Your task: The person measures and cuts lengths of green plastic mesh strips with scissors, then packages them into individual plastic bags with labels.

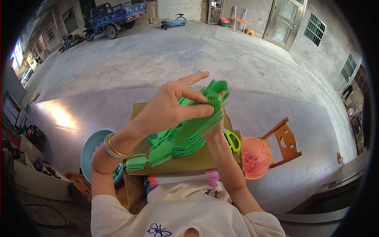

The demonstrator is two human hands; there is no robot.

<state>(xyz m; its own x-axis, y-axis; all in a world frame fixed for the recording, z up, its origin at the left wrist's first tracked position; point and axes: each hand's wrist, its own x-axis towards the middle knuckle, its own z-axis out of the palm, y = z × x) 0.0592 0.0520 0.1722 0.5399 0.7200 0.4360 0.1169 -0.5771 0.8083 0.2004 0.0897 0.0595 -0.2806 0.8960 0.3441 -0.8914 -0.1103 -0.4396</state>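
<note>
My left hand (173, 104) pinches a green perforated plastic strip (193, 128) between thumb and index finger, with another finger stretched out. Behind the strip is my right hand (217, 124), mostly hidden, with a fingertip showing at the strip's upper right edge. From my hands the strip runs down to the left. Under it, a coiled pile of green strips (187, 149) lies on the brown board (140, 112). Green-handled scissors (233, 141) rest at the board's right side, close to my right wrist. Pink and white strips (181, 179) lie across my lap.
A light blue basin (90, 148) stands on the left. To the right are a pink basin (254, 154) with pink pieces and a wooden chair (285, 143). Farther off are a blue three-wheeled truck (114, 17), a blue ride-on toy (175, 22) and a metal chair (239, 17).
</note>
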